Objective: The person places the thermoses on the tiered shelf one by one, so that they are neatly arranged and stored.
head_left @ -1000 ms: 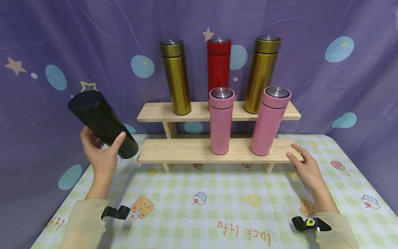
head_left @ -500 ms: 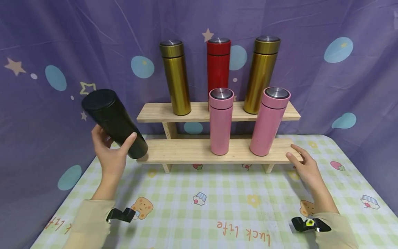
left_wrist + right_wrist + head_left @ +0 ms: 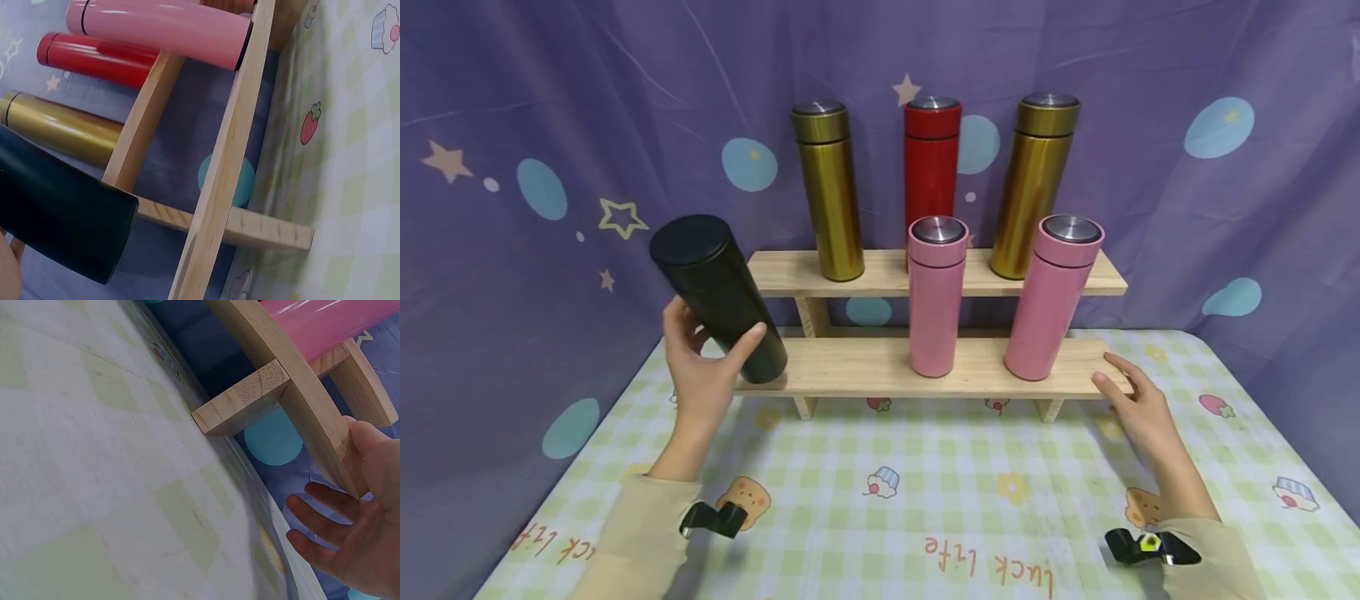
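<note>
My left hand [image 3: 706,375] grips a black thermos flask [image 3: 718,287] around its lower body. The flask leans with its lid towards the left, and its base hangs over the left end of the lower wooden shelf [image 3: 850,367]; a gap to the board shows in the left wrist view. At the shelf's right end rests my right hand [image 3: 1142,408], thumb on the board, other fingers [image 3: 315,515] loosely spread. Two pink thermos flasks, a middle one [image 3: 936,308] and a right one [image 3: 1048,308], stand upright on that lower shelf.
On the upper shelf [image 3: 895,283] stand a left gold flask [image 3: 831,200], a red flask [image 3: 931,179] and a right gold flask [image 3: 1037,192]. The two-tier stand sits on a checked tablecloth [image 3: 940,467], before a purple curtain [image 3: 647,83].
My left hand has carried the black flask rightwards, from beside the stand to over the lower shelf's left end, and it leans less. The right hand stays at the shelf's end.
</note>
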Demonstrator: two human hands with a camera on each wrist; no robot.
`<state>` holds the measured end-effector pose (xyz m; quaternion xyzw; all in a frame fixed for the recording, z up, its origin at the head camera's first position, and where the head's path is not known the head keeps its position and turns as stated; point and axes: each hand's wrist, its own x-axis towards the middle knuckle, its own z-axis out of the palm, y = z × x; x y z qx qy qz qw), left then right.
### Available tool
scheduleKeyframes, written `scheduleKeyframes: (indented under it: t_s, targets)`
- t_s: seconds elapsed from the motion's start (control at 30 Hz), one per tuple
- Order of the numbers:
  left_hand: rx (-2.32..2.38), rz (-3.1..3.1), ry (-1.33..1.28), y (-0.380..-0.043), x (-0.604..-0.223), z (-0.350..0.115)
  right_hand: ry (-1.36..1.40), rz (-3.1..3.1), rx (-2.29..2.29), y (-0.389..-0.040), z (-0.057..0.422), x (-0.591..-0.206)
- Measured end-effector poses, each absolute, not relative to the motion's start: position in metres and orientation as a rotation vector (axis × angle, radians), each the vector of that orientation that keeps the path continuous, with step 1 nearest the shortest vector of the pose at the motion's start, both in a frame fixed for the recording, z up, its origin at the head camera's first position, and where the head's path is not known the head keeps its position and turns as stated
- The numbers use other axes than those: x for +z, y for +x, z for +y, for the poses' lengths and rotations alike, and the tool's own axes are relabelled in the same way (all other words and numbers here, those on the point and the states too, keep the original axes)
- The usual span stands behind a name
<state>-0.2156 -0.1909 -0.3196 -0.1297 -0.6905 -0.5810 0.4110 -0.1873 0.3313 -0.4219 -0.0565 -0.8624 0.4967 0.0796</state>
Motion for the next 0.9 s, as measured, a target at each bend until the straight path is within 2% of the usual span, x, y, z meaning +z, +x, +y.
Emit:
scheduleKeyframes:
  t_s: [0.27, 0.67, 0.9]
  targets:
    - [-1.495, -1.803, -0.351, -0.195, -0.300, -0.164, -0.188, -2.572, 1.497, -0.186, 0.331, -0.422]
    - [-1.518, -1.823, -0.388, -0.218, -0.321, -0.164, -0.182, -2.563, 1.493, -0.186, 0.330, -0.422]
    - [-1.536, -1.848, -0.420, -0.201, -0.302, -0.144, -0.178, -2.560, 1.488, -0.186, 0.330, -0.422]
